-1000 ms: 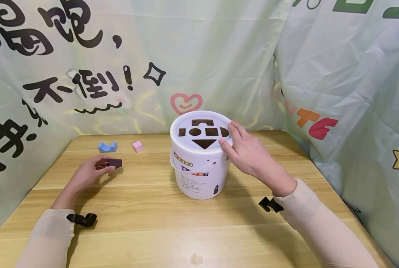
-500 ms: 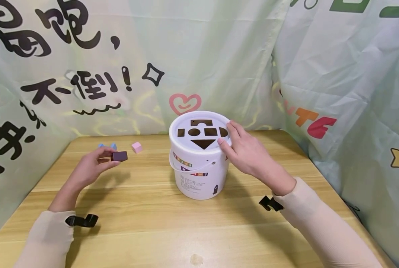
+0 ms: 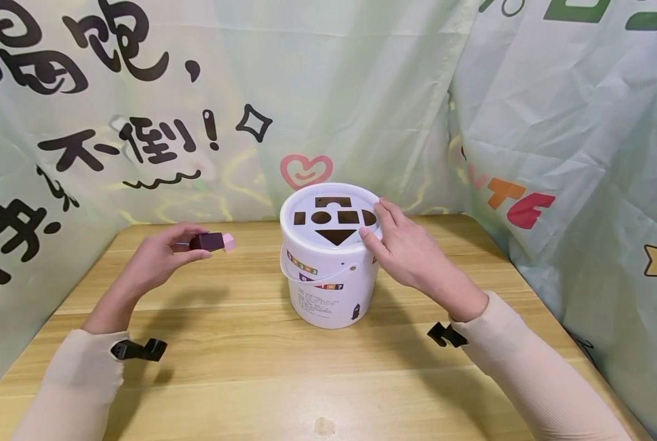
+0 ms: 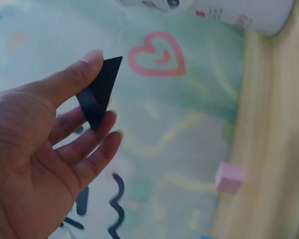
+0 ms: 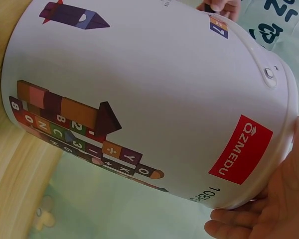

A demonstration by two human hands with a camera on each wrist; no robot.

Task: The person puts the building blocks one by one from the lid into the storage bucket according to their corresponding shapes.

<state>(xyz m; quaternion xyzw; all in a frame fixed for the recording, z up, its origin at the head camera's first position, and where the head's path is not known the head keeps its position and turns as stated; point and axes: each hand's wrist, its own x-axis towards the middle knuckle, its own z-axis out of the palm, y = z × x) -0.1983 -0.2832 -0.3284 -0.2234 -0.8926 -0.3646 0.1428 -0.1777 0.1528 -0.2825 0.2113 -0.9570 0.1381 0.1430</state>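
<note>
In the head view my left hand (image 3: 160, 257) is raised over the left side of the table. Its thumb and fingertips pinch a dark triangular block (image 4: 102, 92), whose wedge shape shows in the left wrist view. Behind the block, a small pink cube (image 3: 228, 242) is partly covered. Just a sliver of a blue block shows behind the fingers. A white bucket (image 3: 331, 300) stands upright in the middle, its lid (image 3: 301, 236) cut with several shaped holes. My right hand (image 3: 413, 251) rests on the lid's right rim, thumb on top, fingers along the edge.
The wooden table (image 3: 240, 367) runs back to printed fabric walls (image 3: 361, 92) behind and at both sides. A thin white handle (image 3: 292, 275) hangs against the bucket's front. Black wrist mounts (image 3: 139, 350) stick out from both sleeves.
My left hand has lifted the dark triangular block off the table, up and to the right, so it now overlaps the blue block and pink cube. My right hand stays on the lid.
</note>
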